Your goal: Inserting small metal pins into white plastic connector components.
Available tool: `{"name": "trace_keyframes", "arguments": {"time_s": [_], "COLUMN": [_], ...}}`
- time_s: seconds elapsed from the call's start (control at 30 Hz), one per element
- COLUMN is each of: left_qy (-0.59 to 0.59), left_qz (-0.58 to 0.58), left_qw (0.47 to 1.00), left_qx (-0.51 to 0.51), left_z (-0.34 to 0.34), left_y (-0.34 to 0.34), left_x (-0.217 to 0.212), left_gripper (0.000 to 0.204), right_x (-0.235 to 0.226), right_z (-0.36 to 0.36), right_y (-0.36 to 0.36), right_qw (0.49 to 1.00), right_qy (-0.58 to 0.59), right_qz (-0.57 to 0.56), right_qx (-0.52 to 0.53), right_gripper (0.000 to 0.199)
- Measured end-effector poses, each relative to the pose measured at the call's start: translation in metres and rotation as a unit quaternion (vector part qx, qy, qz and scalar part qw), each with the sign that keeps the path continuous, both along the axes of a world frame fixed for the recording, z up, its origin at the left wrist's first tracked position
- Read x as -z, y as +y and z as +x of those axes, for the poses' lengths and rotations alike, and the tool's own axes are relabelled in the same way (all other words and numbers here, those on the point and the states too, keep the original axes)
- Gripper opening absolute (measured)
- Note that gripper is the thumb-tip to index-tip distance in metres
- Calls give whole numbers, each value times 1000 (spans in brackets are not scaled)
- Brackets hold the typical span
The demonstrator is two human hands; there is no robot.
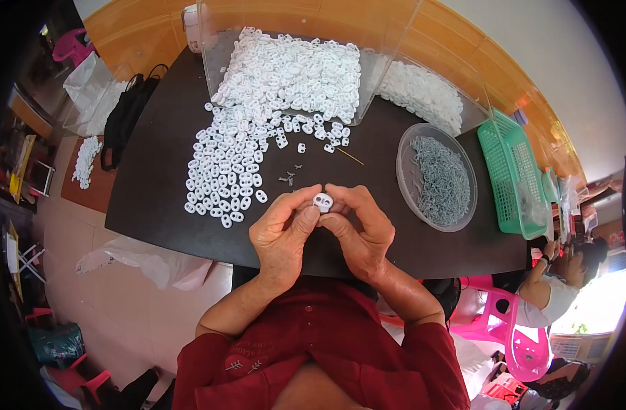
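Observation:
Close to the table's front edge, my left hand (281,236) and my right hand (359,231) pinch one small white two-holed plastic piece (322,201) between thumbs and fingertips. Its holes face up toward me. Whether a screw sits in it is too small to tell. Just beyond my fingers lie a few loose grey screws (290,177). To the left, many matching white pieces (224,179) are spread over the dark table, running back to a heap (292,75) in a clear bin. A thin brass-coloured rod (350,156) rests beyond my right hand.
At right stands a round clear tub (402,183) full of grey screws (441,181), beside a green plastic basket (510,179). Another clear bin of white pieces (422,92) is at the back. A pink chair (528,352) and a seated person (562,283) are off to the right.

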State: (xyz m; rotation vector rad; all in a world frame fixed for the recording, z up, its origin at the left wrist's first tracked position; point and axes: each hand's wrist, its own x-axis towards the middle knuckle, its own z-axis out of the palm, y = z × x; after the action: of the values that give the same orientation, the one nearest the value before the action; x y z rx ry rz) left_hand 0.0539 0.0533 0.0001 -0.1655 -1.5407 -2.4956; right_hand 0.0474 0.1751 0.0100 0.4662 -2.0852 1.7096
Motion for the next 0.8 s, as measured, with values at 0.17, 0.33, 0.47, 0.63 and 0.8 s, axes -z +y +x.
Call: {"name": "trace_keyframes", "arguments": {"time_s": [0.17, 0.33, 0.47, 0.63, 0.8], "left_qy": [35, 44, 51, 72, 70], "left_qz": [-37, -57, -45, -52, -55], "left_qw": [999, 997, 997, 996, 996], "left_qx": [16, 16, 26, 0, -7], "left_z": [-1, -2, -2, -2, -1], "left_y": [-1, -3, -5, -3, -3], "left_x": [-2, 0, 3, 6, 9], "left_gripper": [28, 27, 27, 25, 25], "right_x": [5, 2, 0, 3, 8], "right_z": [-3, -3, -4, -7, -8], "right_y": [1, 2, -1, -3, -3], "right_qw": [999, 996, 993, 977, 969], "right_qy": [28, 45, 83, 156, 178], "right_qz": [13, 74, 85, 140, 163], "right_qx": [-8, -9, -3, 34, 42], "right_gripper": [29, 22, 21, 22, 22]}}
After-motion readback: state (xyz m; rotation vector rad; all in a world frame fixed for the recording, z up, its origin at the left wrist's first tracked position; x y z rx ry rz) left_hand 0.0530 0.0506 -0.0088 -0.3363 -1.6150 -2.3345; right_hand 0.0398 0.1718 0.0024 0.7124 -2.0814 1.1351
